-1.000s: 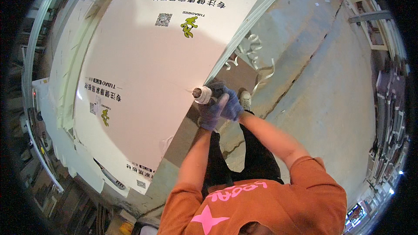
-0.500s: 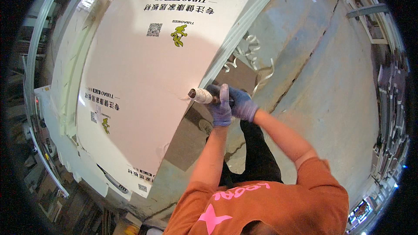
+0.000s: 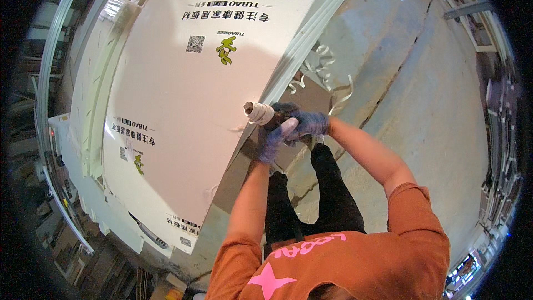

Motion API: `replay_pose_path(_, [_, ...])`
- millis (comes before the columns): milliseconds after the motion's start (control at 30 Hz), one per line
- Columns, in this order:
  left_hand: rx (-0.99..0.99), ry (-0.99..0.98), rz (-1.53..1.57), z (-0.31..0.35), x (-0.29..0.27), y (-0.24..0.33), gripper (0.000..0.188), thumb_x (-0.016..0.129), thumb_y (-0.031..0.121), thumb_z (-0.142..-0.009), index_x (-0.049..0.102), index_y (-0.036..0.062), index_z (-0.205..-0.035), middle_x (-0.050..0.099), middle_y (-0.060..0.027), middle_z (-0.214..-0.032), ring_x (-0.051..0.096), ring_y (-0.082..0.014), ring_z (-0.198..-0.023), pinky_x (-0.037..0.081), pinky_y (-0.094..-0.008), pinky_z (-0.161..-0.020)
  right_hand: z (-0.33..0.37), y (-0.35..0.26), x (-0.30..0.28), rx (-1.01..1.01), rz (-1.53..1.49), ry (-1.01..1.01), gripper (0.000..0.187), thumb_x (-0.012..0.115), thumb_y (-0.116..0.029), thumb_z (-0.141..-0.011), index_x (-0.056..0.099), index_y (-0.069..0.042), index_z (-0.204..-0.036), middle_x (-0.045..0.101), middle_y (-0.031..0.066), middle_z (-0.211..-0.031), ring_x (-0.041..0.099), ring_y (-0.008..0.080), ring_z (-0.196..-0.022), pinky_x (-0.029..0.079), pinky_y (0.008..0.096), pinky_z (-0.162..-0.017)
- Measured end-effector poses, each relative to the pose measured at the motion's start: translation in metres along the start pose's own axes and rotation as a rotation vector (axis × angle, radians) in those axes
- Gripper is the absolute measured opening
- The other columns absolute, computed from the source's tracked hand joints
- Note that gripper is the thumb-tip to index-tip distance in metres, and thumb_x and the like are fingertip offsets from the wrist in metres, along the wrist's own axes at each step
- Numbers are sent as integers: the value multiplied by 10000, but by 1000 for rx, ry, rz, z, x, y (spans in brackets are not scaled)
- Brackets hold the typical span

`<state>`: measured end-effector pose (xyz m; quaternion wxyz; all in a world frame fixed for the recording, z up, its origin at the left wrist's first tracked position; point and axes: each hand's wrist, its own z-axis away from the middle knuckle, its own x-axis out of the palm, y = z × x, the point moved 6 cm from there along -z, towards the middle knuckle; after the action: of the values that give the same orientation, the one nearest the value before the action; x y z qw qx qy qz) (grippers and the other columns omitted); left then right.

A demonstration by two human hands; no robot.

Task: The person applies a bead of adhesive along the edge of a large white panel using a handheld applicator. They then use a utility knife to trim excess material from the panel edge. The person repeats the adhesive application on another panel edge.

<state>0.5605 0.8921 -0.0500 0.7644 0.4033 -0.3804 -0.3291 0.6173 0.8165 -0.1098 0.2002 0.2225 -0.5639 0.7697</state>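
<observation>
Both of my hands wear blue-purple gloves with dark palms and are close together above the edge of a stack of boards (image 3: 166, 78) covered in pale printed film. They close round one end of a short roll (image 3: 261, 113), cream material wound on a brown core, which points left over the boards. My left hand (image 3: 271, 143) is on the near side, its thumb lying along the right hand. My right hand (image 3: 307, 124) wraps the roll's end from the right. The fingers overlap and partly hide that end.
Curled pale strips (image 3: 319, 66) lie on the concrete floor (image 3: 422, 122) right of the stack. Long pale strips (image 3: 316, 30) run along the stack's right edge. Frames (image 3: 469, 14) stand at the far right. A grey-handled tool (image 3: 150, 232) lies at the stack's near left edge.
My left hand has shifted slightly down and left, and its wrist has turned. The roll has tilted a little, its free end higher in the picture. Both of my legs now show more fully.
</observation>
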Motion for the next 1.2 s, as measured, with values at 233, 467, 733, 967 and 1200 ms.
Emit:
replay_pose_path(233, [142,251,18,-14,0,-8,96,629,134,-828,591,54,-864,611,-29,-850,562,-120,-741,469,-265,-701,-7,-5,-22,-25,722,233,485,709,-164,-749,485,-64,-1167,588,113,-1110,582,241,-926,477,354,-822])
replay_pose_path(467, [166,440,-77,-17,-15,-28,235,700,177,-794,580,42,-944,612,-25,-934,572,-156,-862,454,-303,-818,8,-29,24,-300,968,1129,397,640,-142,-751,531,-102,-1130,595,148,-1033,578,324,-969,468,372,-828])
replay_pose_path(733, [228,514,-293,-7,-12,-6,319,733,209,-759,581,43,-986,625,-48,-955,580,-139,-871,456,-305,-820,-11,-14,24,-535,687,805,364,617,-183,-797,515,-75,-1129,598,127,-1050,567,291,-978,447,346,-859])
replay_pose_path(967, [135,-130,73,-26,30,16,241,678,212,-755,617,34,-906,641,-62,-921,587,-162,-874,457,-311,-823,35,-22,-1,266,90,-97,569,696,-102,-702,480,-39,-1225,554,79,-1168,520,171,-1044,425,310,-933])
replay_pose_path(1200, [284,151,-64,-44,30,7,104,658,112,-807,603,24,-802,642,-50,-789,585,-120,-680,498,-260,-665,32,-55,-28,-63,679,395,373,730,-161,-703,562,-59,-1020,614,108,-923,596,268,-825,490,353,-731])
